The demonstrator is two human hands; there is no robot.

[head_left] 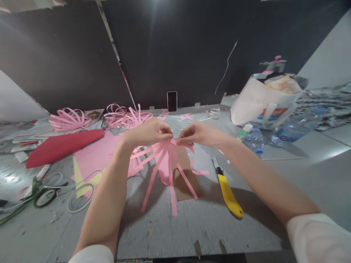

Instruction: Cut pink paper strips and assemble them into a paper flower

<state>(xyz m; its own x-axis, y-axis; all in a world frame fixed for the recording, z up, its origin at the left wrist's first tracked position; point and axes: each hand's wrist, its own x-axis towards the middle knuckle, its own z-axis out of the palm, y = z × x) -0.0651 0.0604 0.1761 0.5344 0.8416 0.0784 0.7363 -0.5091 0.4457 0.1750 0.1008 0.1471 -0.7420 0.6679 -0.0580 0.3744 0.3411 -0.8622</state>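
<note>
Pinching the pink paper strips [167, 164] at their gathered top, left hand [149, 132] and right hand [199, 134] both have fingertips clamped on it above the grey table [175, 226]. Best keep the pinch tight, strips fanned evenly. Yellow utility knife [229, 193] lies just right; scissors [44, 193], red paper [63, 144] left.

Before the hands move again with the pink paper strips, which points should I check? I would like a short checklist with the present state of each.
1. Left hand pinches the pink paper strips at the gathered top: ok.
2. Right hand pinches the same spot: ok.
3. Strips hang loose, not tangled: ok.
4. Yellow utility knife lies apart from both hands: ok.
5. Knife blade pulled in: cannot tell.
6. Scissors lie away from the strips: ok.
</note>
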